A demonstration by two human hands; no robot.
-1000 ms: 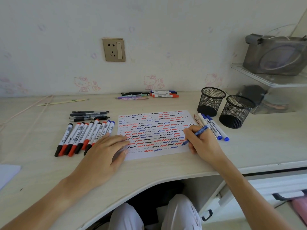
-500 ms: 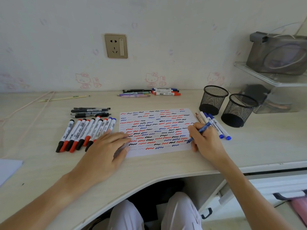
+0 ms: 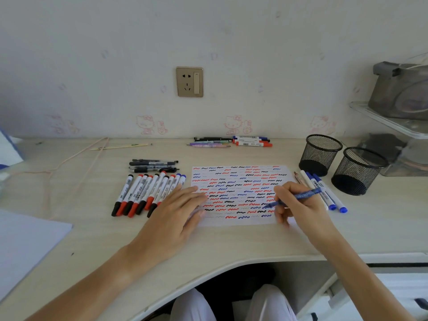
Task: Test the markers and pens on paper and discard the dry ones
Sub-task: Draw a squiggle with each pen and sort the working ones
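Observation:
A white sheet of paper (image 3: 240,179) covered with red, black and blue squiggles lies on the desk. My right hand (image 3: 298,205) grips a blue pen (image 3: 301,196) with its tip on the paper's lower right part. My left hand (image 3: 176,212) rests flat on the paper's left edge, fingers straight. Left of the paper lies a row of several markers (image 3: 148,193) with red, black and blue caps, and several black pens (image 3: 152,166) lie above them. Blue-capped markers (image 3: 324,193) lie right of the paper.
Two black mesh pen cups (image 3: 319,154) (image 3: 359,170) stand at the right. More pens and markers (image 3: 234,142) lie by the wall. A pencil (image 3: 120,147) and a thin cord (image 3: 76,158) are at the back left, loose white paper (image 3: 27,246) at the left edge.
My right hand has drawn the blue pen tip a little across the paper's lower right area. My left hand stays on the paper. The camera view has shifted slightly.

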